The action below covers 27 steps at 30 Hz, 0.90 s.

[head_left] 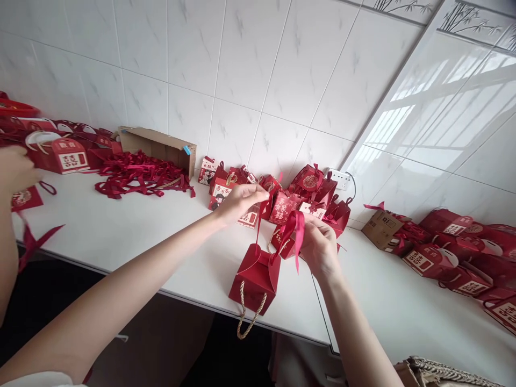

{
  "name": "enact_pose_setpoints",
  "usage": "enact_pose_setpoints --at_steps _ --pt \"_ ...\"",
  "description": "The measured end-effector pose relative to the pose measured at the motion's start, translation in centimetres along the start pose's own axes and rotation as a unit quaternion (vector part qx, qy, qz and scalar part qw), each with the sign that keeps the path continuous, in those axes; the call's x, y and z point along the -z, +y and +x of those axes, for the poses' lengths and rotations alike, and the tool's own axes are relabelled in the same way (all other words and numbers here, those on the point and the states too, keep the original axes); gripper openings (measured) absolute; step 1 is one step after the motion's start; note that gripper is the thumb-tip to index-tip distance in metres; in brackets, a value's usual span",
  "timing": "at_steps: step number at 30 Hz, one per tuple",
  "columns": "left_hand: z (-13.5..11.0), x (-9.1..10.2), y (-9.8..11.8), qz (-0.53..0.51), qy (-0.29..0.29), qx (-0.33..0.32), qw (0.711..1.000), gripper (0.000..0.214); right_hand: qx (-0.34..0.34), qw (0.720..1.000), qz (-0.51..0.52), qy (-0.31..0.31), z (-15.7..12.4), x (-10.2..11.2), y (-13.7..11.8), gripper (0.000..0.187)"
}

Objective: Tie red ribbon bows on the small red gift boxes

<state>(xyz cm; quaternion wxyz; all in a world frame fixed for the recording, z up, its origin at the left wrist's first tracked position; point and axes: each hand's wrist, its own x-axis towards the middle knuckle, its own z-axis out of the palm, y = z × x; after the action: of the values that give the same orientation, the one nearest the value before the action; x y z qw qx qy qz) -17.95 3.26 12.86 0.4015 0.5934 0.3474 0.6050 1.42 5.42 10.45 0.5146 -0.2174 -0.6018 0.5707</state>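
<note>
A small red gift box [255, 279] stands near the front edge of the white counter, a twisted rope handle [253, 322] hanging down its near side. Red ribbon [296, 236] runs up from the top of the box to both hands. My left hand [244, 203] pinches one end of it above the box, fingers closed. On the other side, my right hand [320, 242] has its fingers closed on the other part, where the ribbon folds into a loop with a tail hanging down. Both hands are above the counter, apart from the box itself.
Several finished-looking red boxes [286, 207] crowd the wall behind my hands. A heap of loose ribbons [141, 172] spills from a cardboard box [157, 145] at left. More red boxes [455, 242] are stacked at right. Another person's arm [12, 183] reaches in at far left.
</note>
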Motion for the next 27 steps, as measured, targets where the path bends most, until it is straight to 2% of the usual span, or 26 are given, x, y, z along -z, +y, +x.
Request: enact_pose_setpoints --at_steps 4,9,12,15,20,27 --pt "0.0 0.1 -0.2 0.051 0.016 -0.023 0.998 0.013 0.041 0.998 0.026 0.035 0.7 -0.2 0.0 0.025" --pt "0.2 -0.1 -0.4 0.099 0.031 -0.064 0.993 0.014 0.021 0.997 0.020 0.075 1.3 -0.3 -0.4 0.042" --pt "0.3 -0.2 -0.6 0.119 0.041 -0.068 0.990 0.015 0.015 0.999 0.013 0.044 1.5 -0.4 -0.7 0.026" --pt "0.4 -0.4 -0.7 0.125 0.050 -0.077 0.988 0.017 0.017 1.000 0.013 0.007 1.7 -0.4 -0.6 0.033" --pt "0.3 -1.0 -0.3 0.105 0.053 -0.102 0.988 0.018 0.026 1.000 -0.009 -0.003 1.8 -0.5 -0.1 0.034" --pt "0.4 -1.8 0.7 0.071 0.064 -0.131 0.987 0.019 0.038 0.999 -0.007 -0.017 1.5 -0.4 0.2 0.026"
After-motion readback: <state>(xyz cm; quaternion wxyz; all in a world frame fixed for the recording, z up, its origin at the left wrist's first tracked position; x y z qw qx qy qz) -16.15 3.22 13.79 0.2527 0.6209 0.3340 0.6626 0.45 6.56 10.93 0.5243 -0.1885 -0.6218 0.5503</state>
